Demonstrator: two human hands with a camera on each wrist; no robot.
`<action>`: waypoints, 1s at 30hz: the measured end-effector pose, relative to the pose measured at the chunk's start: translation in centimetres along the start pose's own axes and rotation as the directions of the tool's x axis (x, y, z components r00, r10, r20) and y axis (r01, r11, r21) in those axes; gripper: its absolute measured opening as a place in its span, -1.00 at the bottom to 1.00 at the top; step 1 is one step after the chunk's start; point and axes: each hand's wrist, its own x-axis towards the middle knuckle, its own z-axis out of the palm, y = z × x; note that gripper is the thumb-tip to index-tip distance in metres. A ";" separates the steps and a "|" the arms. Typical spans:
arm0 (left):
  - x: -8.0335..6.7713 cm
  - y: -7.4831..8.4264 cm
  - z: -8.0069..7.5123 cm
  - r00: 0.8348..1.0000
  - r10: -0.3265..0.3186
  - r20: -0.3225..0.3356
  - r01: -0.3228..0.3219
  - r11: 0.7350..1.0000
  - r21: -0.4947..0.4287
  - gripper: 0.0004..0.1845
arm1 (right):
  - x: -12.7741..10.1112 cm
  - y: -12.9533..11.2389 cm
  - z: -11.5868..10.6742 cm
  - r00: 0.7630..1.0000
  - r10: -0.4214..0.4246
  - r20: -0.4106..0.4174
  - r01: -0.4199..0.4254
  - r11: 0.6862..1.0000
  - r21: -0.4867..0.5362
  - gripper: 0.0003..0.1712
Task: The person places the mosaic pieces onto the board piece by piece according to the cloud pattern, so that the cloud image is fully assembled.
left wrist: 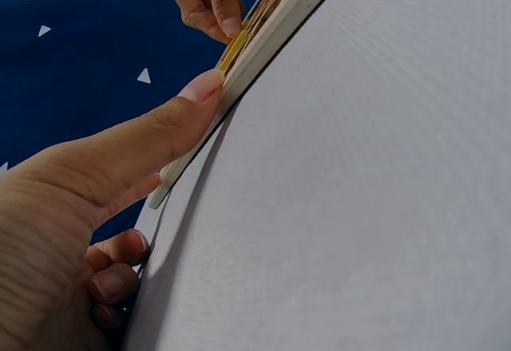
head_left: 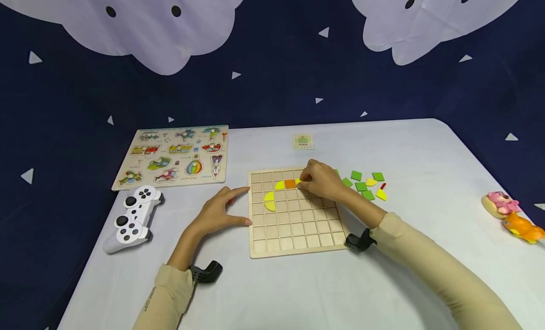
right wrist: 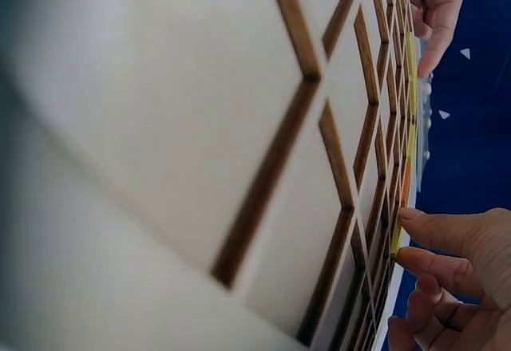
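Note:
A wooden grid board (head_left: 294, 230) lies on the white table. My left hand (head_left: 217, 211) rests at its left side, index finger and thumb spread apart and touching that edge. At an upper cell, my right hand (head_left: 321, 180) pinches a yellow rounded tile (right wrist: 396, 241) between thumb and index finger. Left of this tile sit an orange square tile (head_left: 290, 184) and another yellow rounded tile (head_left: 279, 185). Lower left on the grid, yellow tiles (head_left: 270, 201) form a half-round shape. The right fingers partly hide the pinched tile.
Several loose green tiles (head_left: 368, 195), yellow pieces (head_left: 381, 195) and a red stick (head_left: 383, 186) lie right of the board. Behind it is a pattern card (head_left: 303, 142). A vehicle puzzle (head_left: 179, 155) and white game controller (head_left: 134, 216) lie left; small toys (head_left: 523, 228) far right.

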 end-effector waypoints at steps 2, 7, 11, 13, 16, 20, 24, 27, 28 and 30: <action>0.0 0.0 0.1 1.000 -0.001 0.001 0.001 1.000 -0.004 -0.02 | -0.2 0.1 0.0 1.000 -0.019 -0.008 0.019 0.999 -0.028 -0.81; -0.1 -0.1 0.2 1.000 0.004 0.003 -0.004 1.000 0.001 -0.02 | -1.0 0.5 -0.3 0.998 -0.052 -0.045 0.049 0.997 -0.051 -0.74; -0.1 0.0 0.2 1.000 0.010 0.001 -0.010 1.000 0.013 -0.02 | -2.0 1.2 -1.1 0.995 -0.041 -0.094 0.037 0.998 -0.053 -0.72; -0.1 0.1 0.1 1.000 0.011 0.001 -0.011 1.000 0.013 -0.02 | -2.5 1.6 -1.7 0.993 -0.025 -0.116 0.018 0.998 -0.057 -0.71; -0.1 0.2 0.0 1.000 0.010 -0.001 -0.009 1.000 0.018 -0.02 | -3.4 2.4 -2.6 0.990 0.014 -0.139 -0.023 0.998 -0.064 -0.68; -0.1 0.2 0.0 1.000 0.004 -0.002 -0.004 1.000 0.023 -0.02 | -4.7 3.6 -3.5 0.986 0.053 -0.155 -0.065 0.995 -0.072 -0.68; -0.2 0.2 0.0 1.000 0.001 -0.001 -0.001 1.000 0.023 -0.02 | -6.3 4.9 -4.3 0.981 0.077 -0.177 -0.092 0.993 -0.074 -0.72; -0.2 0.2 0.0 1.000 0.003 -0.001 -0.003 1.000 0.025 -0.02 | -7.6 5.8 -4.9 0.977 0.093 -0.192 -0.109 0.991 -0.076 -0.73; -0.2 0.2 0.0 1.000 0.002 -0.001 -0.002 1.000 0.025 -0.02 | -8.1 6.0 -5.0 0.976 0.091 -0.199 -0.109 0.991 -0.079 -0.74; -0.2 0.3 0.0 1.000 -0.001 -0.001 0.001 1.000 0.023 -0.02 | -8.9 6.5 -5.3 0.972 0.089 -0.218 -0.109 0.991 -0.081 -0.76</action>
